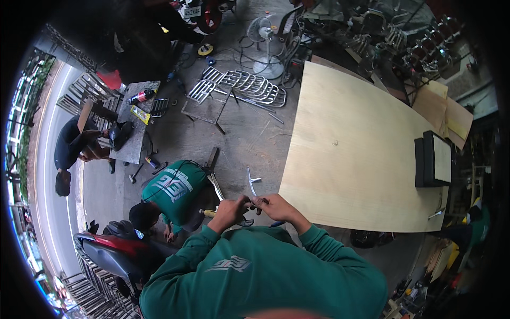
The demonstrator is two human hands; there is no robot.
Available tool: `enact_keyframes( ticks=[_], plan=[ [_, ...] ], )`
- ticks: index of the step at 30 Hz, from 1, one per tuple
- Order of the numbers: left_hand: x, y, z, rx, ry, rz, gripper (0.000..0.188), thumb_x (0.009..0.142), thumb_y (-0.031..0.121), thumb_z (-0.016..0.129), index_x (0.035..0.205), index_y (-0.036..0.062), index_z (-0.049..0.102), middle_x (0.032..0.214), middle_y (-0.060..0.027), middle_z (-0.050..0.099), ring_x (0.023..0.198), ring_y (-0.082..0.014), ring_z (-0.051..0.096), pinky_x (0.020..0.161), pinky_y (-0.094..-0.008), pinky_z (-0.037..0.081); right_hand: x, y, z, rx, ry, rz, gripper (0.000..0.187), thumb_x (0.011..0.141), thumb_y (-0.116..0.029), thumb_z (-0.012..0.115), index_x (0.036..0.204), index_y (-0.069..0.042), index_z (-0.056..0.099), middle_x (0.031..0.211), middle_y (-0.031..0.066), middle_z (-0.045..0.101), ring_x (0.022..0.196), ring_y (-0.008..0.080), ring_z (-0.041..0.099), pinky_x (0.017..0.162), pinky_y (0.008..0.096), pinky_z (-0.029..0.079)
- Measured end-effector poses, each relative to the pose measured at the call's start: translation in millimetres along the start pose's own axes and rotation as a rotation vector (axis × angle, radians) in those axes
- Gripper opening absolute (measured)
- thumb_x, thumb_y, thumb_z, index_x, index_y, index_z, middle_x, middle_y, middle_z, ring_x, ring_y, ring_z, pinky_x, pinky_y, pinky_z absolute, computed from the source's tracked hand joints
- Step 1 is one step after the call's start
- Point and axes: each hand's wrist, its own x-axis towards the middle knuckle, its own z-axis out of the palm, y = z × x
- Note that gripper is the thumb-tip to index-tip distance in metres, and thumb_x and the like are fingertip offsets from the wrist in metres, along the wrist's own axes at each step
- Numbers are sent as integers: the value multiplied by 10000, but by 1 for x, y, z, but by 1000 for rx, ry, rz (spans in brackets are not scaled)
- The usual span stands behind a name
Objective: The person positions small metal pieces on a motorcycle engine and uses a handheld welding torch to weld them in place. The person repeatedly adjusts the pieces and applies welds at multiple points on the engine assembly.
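My left hand (232, 211) and my right hand (277, 206) meet in front of my chest, their fingertips pinched close together. What they hold between them is too small or hidden to name. Just beyond the fingers is a shiny, curved metal piece (251, 179) with a short side arm; whether it touches my fingers I cannot tell. A yellowish handle (207, 212) shows beside my left wrist. Below my hands, a curved metal part (245, 223) is partly covered.
A large plywood sheet (350, 154) lies to the right, bearing a black box (425, 159). A crouching co-worker (175, 186) is close on my left, near a motorcycle (111, 252). Ahead are metal frames (249, 85), a small table (207, 110) and a fan (265, 48). Another person bends over a workbench (127, 151).
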Motion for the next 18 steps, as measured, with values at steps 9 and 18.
enact_keyframes(
  ticks=[9,18],
  plan=[
    [137,-83,-74,-80,290,36,272,975,291,709,1138,136,557,650,-122,645,578,-381,655,505,-490,470,123,-98,-91,131,270,-375,489,1109,-389,522,1005,28,755,1041,134,734,1025,225,700,899,355,527],
    [360,-129,-156,-87,260,90,177,1010,208,638,1135,107,562,697,-112,706,622,-352,711,550,-475,524,247,-186,-272,-32,368,-421,403,1084,-342,564,1009,-11,782,1198,149,701,1060,309,685,902,394,528]
  ],
)
